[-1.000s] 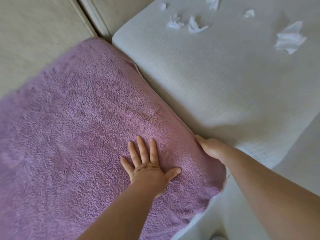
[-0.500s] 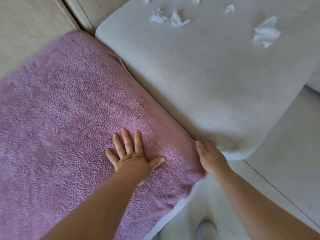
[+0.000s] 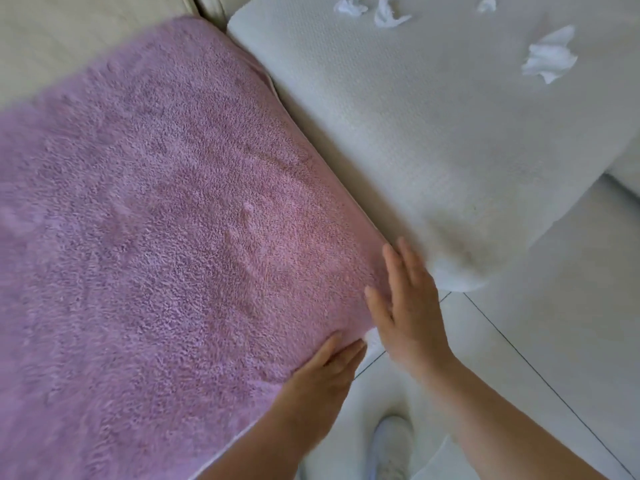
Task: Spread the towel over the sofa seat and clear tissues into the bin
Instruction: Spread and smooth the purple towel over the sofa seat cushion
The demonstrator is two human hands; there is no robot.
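While the purple towel (image 3: 156, 220) lies spread over the left seat of the sofa (image 3: 69, 46), the left hand (image 3: 322, 372) rests on its near right corner, fingers straight and close together. The right hand (image 3: 408, 306) lies flat against the towel's right edge, fingers also straight and narrow. Crumpled tissues (image 3: 549, 57) lie far on the right seat cushion (image 3: 415, 133), well apart from both hands.
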